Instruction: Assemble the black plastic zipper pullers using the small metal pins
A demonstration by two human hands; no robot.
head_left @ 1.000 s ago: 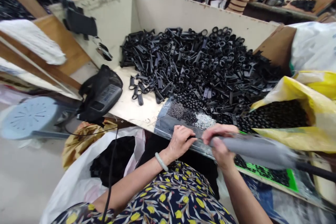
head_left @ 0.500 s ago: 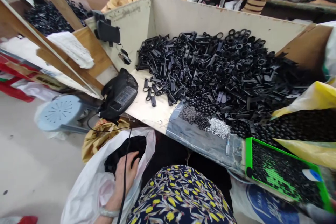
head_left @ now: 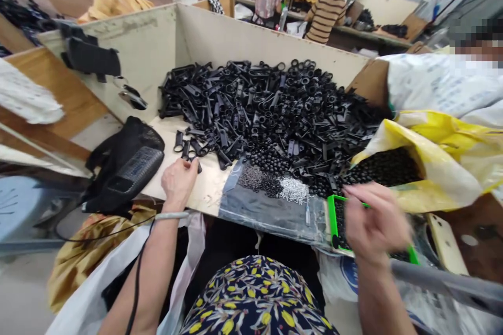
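Note:
My left hand [head_left: 179,180] is at the left of the worktable, its fingers closed around the end of a black plastic part [head_left: 198,167] beside a few loose ones. A large heap of black ring-ended parts [head_left: 251,110] lies behind it. My right hand [head_left: 373,220], blurred by motion, hovers over the green tray [head_left: 333,220]; whether it holds anything is unclear. Between the hands, small silver pins [head_left: 294,190] and dark small pieces [head_left: 251,177] lie on a grey sheet [head_left: 263,212], with a small screwdriver [head_left: 307,214] near its right end.
A black mesh bag [head_left: 128,167] sits at the table's left edge. At the right are a yellow-white sack [head_left: 444,183] of black balls and a phone [head_left: 447,243]. Keys [head_left: 133,98] hang on the left panel. Two people [head_left: 326,13] work in the background.
My left hand has risen out of the white sack to the loose black parts on the table. My right hand has come into view over the green tray. The view has swung right.

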